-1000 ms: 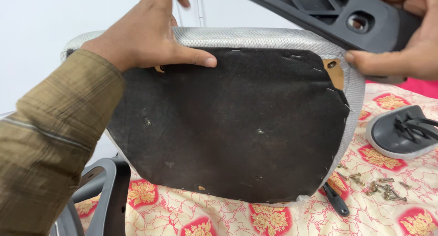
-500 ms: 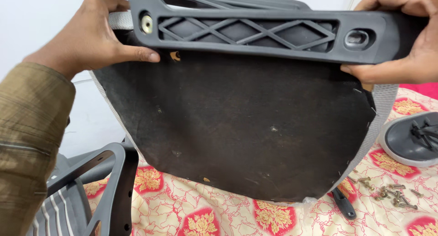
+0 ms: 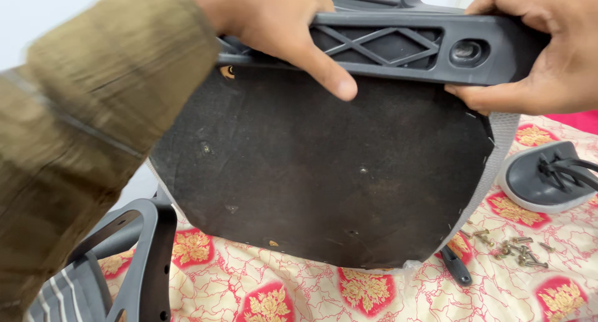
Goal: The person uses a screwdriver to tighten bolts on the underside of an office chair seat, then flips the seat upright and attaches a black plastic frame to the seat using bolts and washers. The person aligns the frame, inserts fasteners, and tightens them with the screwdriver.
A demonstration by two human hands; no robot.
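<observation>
Black fabric covers the underside of a seat (image 3: 324, 172), which stands tilted on a patterned cloth (image 3: 374, 297) with its grey mesh edge (image 3: 498, 154) showing along the right side. Across the seat's far, upper edge lies a dark grey plastic bracket (image 3: 386, 47) with a cross-braced web and a round hole near its right end. The left hand (image 3: 274, 23) curls over the bracket's left part, fingers wrapped on it and the thumb pressed down onto the black fabric just below. The right hand (image 3: 548, 54) clamps the bracket's right end, thumb on top, fingers under. An olive sleeve (image 3: 87, 141) fills the near left. Below it, at the near left corner, stands a grey chair frame (image 3: 146, 260) with striped mesh. On the cloth to the right lies a round grey plastic part (image 3: 548, 179), and nearer, a small heap of screws (image 3: 511, 247). A black tool handle (image 3: 458, 269) pokes out from under the seat's right lower edge.
</observation>
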